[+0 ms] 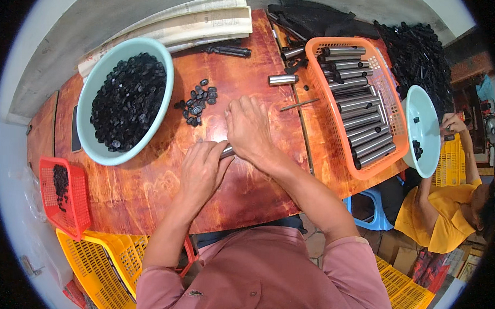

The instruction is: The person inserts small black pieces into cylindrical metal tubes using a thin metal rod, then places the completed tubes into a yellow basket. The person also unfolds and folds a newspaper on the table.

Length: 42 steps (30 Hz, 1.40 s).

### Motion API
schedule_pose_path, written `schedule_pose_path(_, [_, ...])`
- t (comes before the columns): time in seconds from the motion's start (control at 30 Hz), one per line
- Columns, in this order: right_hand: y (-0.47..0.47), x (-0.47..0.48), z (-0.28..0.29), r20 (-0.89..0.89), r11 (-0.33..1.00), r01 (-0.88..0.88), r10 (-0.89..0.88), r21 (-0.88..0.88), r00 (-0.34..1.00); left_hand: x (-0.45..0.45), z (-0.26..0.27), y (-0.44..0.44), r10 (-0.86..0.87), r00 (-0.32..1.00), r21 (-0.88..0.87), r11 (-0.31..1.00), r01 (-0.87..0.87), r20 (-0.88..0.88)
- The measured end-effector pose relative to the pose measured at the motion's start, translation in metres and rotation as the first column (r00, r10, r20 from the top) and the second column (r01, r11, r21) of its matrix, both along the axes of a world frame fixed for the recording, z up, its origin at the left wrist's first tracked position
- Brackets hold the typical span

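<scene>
My left hand [202,165] is closed around a shiny metal tube [227,151] that lies low over the wooden table. My right hand [249,125] rests against the tube's upper right end, its palm turned down and its fingers pointing away from me; what lies under it is hidden. Just beyond my hands is a loose pile of small black plastic caps [196,106]. A large light-blue bowl [166,122] full of similar black pieces [127,103] stands to the left. Right of my hands, an orange plastic basket [335,129] holds several metal tubes with black ends [359,103].
A single metal tube [282,80] and a thin rod [299,104] lie near the table seam. A red basket [85,205] stands at the left edge, newspapers [203,22] at the back. At right are a smaller bowl [435,133], a black heap [421,58] and a person in yellow [439,216].
</scene>
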State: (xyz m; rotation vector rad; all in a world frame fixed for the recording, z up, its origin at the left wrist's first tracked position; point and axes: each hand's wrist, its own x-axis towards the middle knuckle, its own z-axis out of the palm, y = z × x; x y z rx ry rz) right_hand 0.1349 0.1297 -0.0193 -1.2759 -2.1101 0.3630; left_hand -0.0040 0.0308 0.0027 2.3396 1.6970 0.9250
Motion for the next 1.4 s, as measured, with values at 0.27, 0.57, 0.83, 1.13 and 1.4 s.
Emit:
schedule_pose_path(0.27, [-0.002,-0.001,0.004,-0.025,0.998,0.001,-0.003,-0.057,1.000,-0.002,-0.001,0.001,-0.021,0.999,-0.033,0.999,0.023,0.037])
schedule_pose_path(0.57, [0.002,-0.002,0.000,0.019,0.999,0.014,-0.013,-0.048,1.000,-0.001,0.006,0.007,-0.030,0.997,-0.019,0.999,0.031,0.065])
schedule_pose_path(0.83, [-0.005,-0.001,-0.005,0.026,0.999,0.027,-0.028,0.018,0.999,0.000,-0.004,0.002,-0.049,0.999,0.035,0.998,0.049,0.010])
schedule_pose_path(1.13, [0.007,-0.006,-0.004,0.086,1.000,0.008,-0.007,-0.020,0.996,-0.001,0.002,0.007,0.005,0.995,-0.038,0.999,-0.002,0.097])
schedule_pose_path(1.4, [0.011,-0.009,0.000,0.098,0.996,-0.031,0.039,-0.085,0.994,-0.002,0.006,0.010,0.006,0.994,-0.097,0.995,0.004,0.110])
